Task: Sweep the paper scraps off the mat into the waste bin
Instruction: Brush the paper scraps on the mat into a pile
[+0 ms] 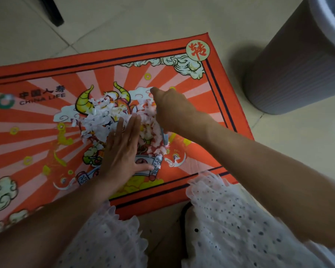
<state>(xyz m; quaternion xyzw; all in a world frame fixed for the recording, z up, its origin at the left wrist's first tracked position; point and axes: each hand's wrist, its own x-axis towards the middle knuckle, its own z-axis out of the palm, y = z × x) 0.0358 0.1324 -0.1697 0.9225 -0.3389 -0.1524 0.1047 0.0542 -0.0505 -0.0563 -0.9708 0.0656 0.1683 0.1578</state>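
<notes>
None of the paper scraps (112,118) have reached the waste bin (298,74) as far as this view shows; its inside is out of sight, so I cannot tell whether anything lies in it. What looks done is the gathering: the white scraps sit heaped in one pile at the middle of the mat (37,120), roughly midway between its far edge and its near edge, with little or nothing loose visible toward the corners. The left hand (124,149) lies flat, fingers straight and together, pressing against the near side of the pile. The right hand (172,111) comes in from the side of the mat nearest the bin, fingers curled at the pile's edge; a thin grey-blue thing (163,136) shows beneath it, perhaps a scoop or card, but whether the hand grips it I cannot tell. The two hands stand close, with the heap between them. The bin stands on the tiled floor (143,22), off the mat and beyond its far right corner, well apart from the pile. Left to do, by my judgement: lift or push the heap across to that corner and drop it in, then collect any strays.
</notes>
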